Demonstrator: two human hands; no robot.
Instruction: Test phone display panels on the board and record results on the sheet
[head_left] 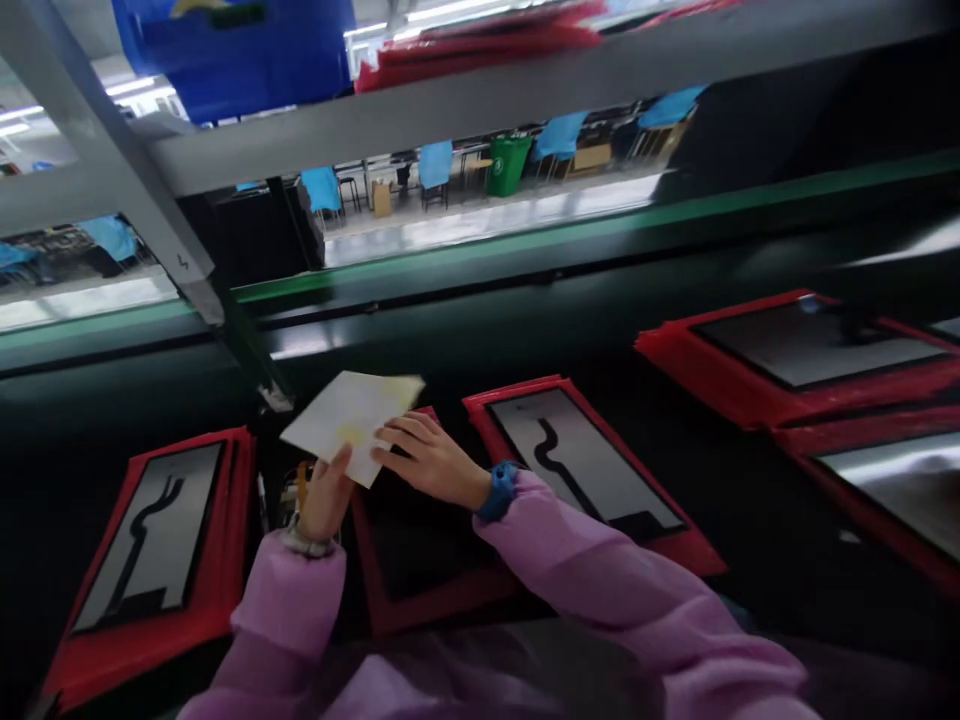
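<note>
The step in hand looks to be handling one white sheet [319, 415] with yellowish patches, held up above the table [731, 480], left of its middle. The left hand [328, 495] pinches the sheet's near edge, thumb on top; the right hand [431, 460] lays spread fingers over its right side, but with that thumb hidden I cannot tell whether it grips. The next move probably calls for both hands steadying the sheet, since something so thin could bend or slip. Counted, there are two hands, one sheet and at least five red-edged panels: one by the table's left end [169, 530], one dark-faced panel [420, 545] below the hands at the near edge, one just right of it [600, 445], and two toward the right end [810, 345] [900, 485], where a possible sixth is cut off.
</note>
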